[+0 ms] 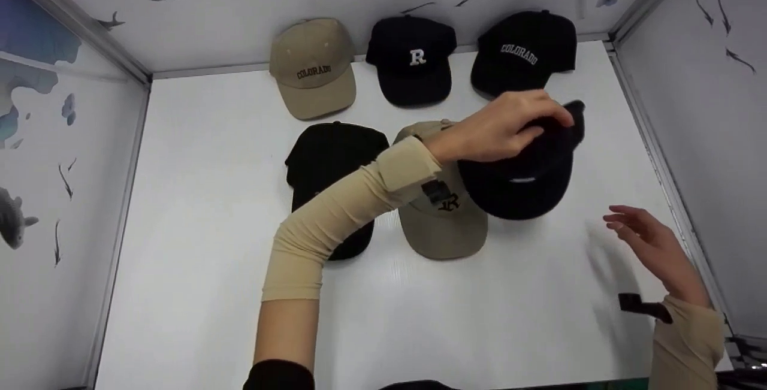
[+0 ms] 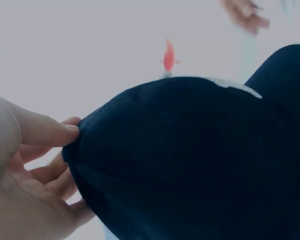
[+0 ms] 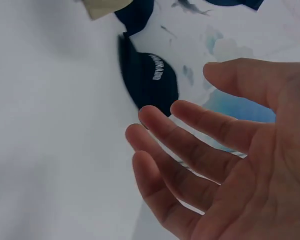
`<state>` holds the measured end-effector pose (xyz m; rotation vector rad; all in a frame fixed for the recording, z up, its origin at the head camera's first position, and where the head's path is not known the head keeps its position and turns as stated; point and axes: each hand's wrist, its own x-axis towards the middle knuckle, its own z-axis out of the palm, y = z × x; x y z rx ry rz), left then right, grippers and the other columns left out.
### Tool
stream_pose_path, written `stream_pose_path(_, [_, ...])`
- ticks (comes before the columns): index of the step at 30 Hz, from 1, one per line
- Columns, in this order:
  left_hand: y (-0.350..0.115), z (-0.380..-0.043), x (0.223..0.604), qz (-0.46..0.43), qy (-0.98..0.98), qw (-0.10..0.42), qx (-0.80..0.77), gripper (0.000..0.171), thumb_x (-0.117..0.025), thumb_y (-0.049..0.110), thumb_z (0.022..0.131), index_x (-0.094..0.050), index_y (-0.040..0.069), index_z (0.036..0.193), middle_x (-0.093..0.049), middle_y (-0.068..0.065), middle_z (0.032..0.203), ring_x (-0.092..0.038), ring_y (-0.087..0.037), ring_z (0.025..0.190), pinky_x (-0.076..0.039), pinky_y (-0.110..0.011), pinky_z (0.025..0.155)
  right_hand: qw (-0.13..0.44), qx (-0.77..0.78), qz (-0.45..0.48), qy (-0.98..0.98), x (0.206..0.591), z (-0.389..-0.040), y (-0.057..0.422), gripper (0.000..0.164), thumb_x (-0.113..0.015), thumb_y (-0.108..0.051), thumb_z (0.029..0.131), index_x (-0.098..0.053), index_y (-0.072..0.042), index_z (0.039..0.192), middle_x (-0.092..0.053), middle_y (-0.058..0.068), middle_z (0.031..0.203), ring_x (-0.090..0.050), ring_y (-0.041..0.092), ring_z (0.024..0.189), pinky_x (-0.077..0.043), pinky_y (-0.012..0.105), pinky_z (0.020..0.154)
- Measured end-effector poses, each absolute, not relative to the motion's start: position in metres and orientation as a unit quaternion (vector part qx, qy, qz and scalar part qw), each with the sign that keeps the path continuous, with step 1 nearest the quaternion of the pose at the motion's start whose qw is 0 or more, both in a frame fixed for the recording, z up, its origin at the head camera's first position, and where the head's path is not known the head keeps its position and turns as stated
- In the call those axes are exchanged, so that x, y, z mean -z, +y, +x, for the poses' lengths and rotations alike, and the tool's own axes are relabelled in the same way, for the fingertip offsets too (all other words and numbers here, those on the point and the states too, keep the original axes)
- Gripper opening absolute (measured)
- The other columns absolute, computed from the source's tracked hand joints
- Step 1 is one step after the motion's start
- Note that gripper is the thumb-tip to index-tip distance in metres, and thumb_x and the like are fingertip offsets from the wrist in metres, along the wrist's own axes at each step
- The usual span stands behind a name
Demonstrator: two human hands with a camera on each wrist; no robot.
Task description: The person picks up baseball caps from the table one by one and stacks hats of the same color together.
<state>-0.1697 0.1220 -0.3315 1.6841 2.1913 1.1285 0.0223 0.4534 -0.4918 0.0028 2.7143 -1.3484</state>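
Observation:
My left hand reaches across to the right and pinches a dark baseball cap by its crown, thumb against fingers. In the left wrist view the thumb and fingers grip the edge of this dark cap, which fills much of the picture. The cap's brim points toward me, partly over a beige cap with dark lettering. Off to the right, my right hand hovers above the white table with loosely bent fingers, holding nothing. The right wrist view shows its fingers spread.
At the back stand a beige Colorado cap, a dark cap with a white R and a black Colorado cap. A black cap lies partly behind my left forearm. Patterned walls enclose the white table.

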Motion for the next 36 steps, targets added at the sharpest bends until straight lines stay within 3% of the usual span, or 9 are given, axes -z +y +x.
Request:
stream_pose_path(7, [0.167, -0.17, 0.378, 0.572, 0.713, 0.148, -0.378, 0.032, -0.051, -0.007, 0.094, -0.065, 0.002, 0.122, -0.062, -0.009, 0.118, -0.053, -0.011, 0.111, -0.031, -0.01, 0.095, -0.001, 0.426, 0.009, 0.905, 0.452, -0.006, 0.455, 0.038, -0.052, -0.011, 0.1, -0.049, -0.003, 0.137, -0.06, -0.004, 0.117, -0.055, -0.001, 0.105, -0.04, 0.008, 0.083])
stream_pose_path(14, [0.212, -0.176, 0.416, 0.584, 0.717, 0.186, -0.332, 0.038, -0.043, -0.003, 0.1, -0.056, 0.003, 0.135, -0.055, -0.01, 0.126, -0.05, -0.011, 0.117, -0.03, -0.009, 0.095, -0.012, 0.43, 0.021, 0.902, 0.438, -0.008, 0.451, 0.039, -0.052, -0.013, 0.101, -0.048, -0.006, 0.139, -0.059, -0.005, 0.116, -0.055, 0.003, 0.103, -0.039, 0.008, 0.083])
stream_pose_path(30, [0.25, -0.183, 0.433, 0.596, 0.705, 0.154, -0.352, 0.04, -0.039, -0.004, 0.1, -0.056, 0.005, 0.136, -0.056, -0.008, 0.124, -0.05, -0.009, 0.114, -0.028, -0.007, 0.095, -0.009, 0.428, 0.039, 0.903, 0.448, 0.012, 0.455, 0.04, -0.053, -0.011, 0.1, -0.049, -0.005, 0.139, -0.06, -0.011, 0.114, -0.056, 0.001, 0.104, -0.04, 0.008, 0.082])
stream_pose_path(36, [0.247, -0.181, 0.44, 0.61, 0.728, 0.081, -0.303, 0.041, -0.041, 0.0, 0.101, -0.053, 0.008, 0.139, -0.05, -0.006, 0.137, -0.043, -0.011, 0.126, -0.025, -0.014, 0.103, -0.006, 0.432, 0.022, 0.902, 0.452, 0.01, 0.45, 0.039, -0.053, -0.01, 0.1, -0.05, -0.004, 0.138, -0.061, -0.011, 0.114, -0.056, 0.0, 0.104, -0.04, 0.009, 0.083])
